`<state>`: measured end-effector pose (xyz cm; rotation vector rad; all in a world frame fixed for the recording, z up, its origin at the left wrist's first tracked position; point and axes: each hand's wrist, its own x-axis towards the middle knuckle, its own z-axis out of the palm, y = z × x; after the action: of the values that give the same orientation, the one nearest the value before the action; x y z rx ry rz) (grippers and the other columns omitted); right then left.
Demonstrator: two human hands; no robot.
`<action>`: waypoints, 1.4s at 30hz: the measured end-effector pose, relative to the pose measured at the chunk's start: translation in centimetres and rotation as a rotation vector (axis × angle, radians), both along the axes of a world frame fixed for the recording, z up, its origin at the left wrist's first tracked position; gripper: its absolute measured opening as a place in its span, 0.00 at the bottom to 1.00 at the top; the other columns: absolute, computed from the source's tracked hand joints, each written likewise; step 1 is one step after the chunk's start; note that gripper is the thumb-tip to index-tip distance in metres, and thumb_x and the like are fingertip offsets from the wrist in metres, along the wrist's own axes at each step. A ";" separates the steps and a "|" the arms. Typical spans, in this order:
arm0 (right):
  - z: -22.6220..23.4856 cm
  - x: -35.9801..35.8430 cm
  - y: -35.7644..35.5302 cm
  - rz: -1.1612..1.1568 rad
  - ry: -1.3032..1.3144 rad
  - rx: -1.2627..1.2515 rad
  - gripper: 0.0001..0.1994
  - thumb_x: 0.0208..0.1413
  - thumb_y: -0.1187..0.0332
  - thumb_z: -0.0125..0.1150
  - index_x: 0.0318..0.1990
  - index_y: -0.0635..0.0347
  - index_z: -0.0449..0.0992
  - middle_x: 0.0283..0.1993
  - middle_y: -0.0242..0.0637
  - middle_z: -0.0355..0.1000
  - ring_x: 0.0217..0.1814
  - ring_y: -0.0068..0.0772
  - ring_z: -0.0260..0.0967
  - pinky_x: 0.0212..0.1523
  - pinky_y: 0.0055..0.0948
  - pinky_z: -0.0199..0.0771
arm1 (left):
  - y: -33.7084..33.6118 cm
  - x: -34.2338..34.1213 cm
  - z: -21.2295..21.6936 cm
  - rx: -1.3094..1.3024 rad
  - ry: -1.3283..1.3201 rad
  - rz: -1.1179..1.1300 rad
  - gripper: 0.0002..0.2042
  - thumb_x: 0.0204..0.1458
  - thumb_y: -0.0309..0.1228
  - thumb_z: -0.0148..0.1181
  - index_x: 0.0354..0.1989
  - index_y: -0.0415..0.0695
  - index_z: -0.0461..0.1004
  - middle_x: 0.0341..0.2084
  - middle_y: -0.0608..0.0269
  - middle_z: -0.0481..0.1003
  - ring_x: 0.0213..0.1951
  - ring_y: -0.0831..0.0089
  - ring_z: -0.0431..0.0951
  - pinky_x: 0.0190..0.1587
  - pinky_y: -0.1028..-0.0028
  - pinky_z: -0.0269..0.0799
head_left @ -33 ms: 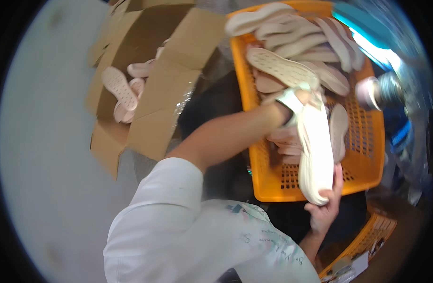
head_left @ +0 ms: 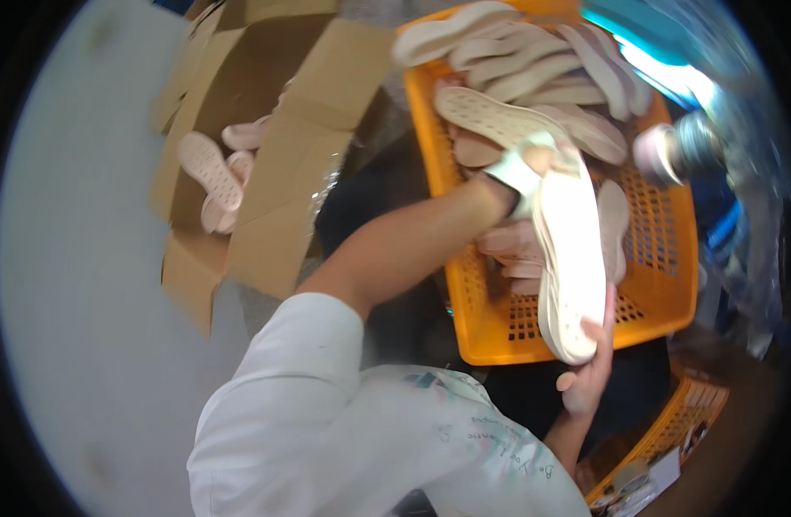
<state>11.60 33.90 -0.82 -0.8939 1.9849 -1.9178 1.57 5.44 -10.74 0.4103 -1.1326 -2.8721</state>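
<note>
A pale shoe sole [head_left: 572, 250], glaringly bright on its face, is held lengthwise over an orange basket [head_left: 464, 319]. Its left edge looks layered, and I cannot tell whether it is one sole or two stacked. My left hand [head_left: 538, 168], with a white covering around palm and wrist, is closed on the sole's far end. At the near end my right hand [head_left: 589, 366] grips the edge with its fingers, its thumb held apart. Just beyond my left hand lies a cream sole with holes [head_left: 490, 116]. Other pinkish soles [head_left: 525, 60] are piled at the basket's far end.
An open cardboard box [head_left: 275, 224] on the left holds several pink soles [head_left: 210, 168]. Right of the basket are a roll-like object [head_left: 693, 146] and blue plastic. Another orange basket [head_left: 663, 431] stands at lower right.
The whole view has shifted slightly, moving things left. The held sole's near end has turned to show small holes, and my right thumb has come away from it.
</note>
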 end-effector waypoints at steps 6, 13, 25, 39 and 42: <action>-1.3 -6.4 -3.4 -0.241 -0.517 -0.240 0.23 0.56 0.79 0.53 0.62 0.73 0.67 0.57 0.47 0.71 0.59 0.35 0.70 0.59 0.30 0.71 | -3.1 -0.7 5.8 0.116 0.491 0.176 0.08 0.58 0.28 0.53 0.43 0.40 0.74 0.40 0.55 0.78 0.40 0.62 0.81 0.44 0.63 0.79; 3.8 -9.5 3.7 -0.420 -0.464 -0.032 0.27 0.56 0.78 0.55 0.64 0.79 0.63 0.61 0.56 0.70 0.60 0.41 0.72 0.64 0.36 0.69 | 3.4 -0.6 7.9 -0.033 0.497 0.091 0.13 0.62 0.36 0.48 0.47 0.41 0.72 0.43 0.56 0.77 0.44 0.63 0.79 0.49 0.64 0.76; 2.3 -16.5 -2.2 0.262 -0.465 0.030 0.30 0.56 0.65 0.63 0.65 0.71 0.65 0.59 0.49 0.72 0.60 0.34 0.70 0.62 0.31 0.66 | 2.0 1.9 12.5 0.083 0.590 0.082 0.22 0.69 0.50 0.39 0.52 0.43 0.69 0.47 0.56 0.74 0.51 0.64 0.75 0.58 0.65 0.70; 4.6 -22.4 1.0 0.305 -0.115 0.502 0.37 0.56 0.64 0.65 0.68 0.76 0.59 0.65 0.50 0.67 0.64 0.33 0.66 0.65 0.32 0.62 | 4.0 1.3 12.0 0.070 0.522 -0.041 0.22 0.68 0.42 0.46 0.59 0.35 0.66 0.50 0.48 0.74 0.51 0.60 0.77 0.57 0.63 0.73; 4.3 -21.5 0.7 0.312 -0.199 0.407 0.37 0.56 0.64 0.64 0.69 0.76 0.58 0.65 0.50 0.67 0.65 0.32 0.66 0.65 0.32 0.62 | 4.0 1.3 11.9 -0.042 0.576 0.018 0.20 0.68 0.41 0.46 0.57 0.36 0.67 0.49 0.49 0.75 0.50 0.60 0.77 0.56 0.63 0.74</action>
<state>-9.93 34.59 3.49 -0.8065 1.8866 -1.3158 2.88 9.45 1.12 -0.3856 -1.0546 -2.6590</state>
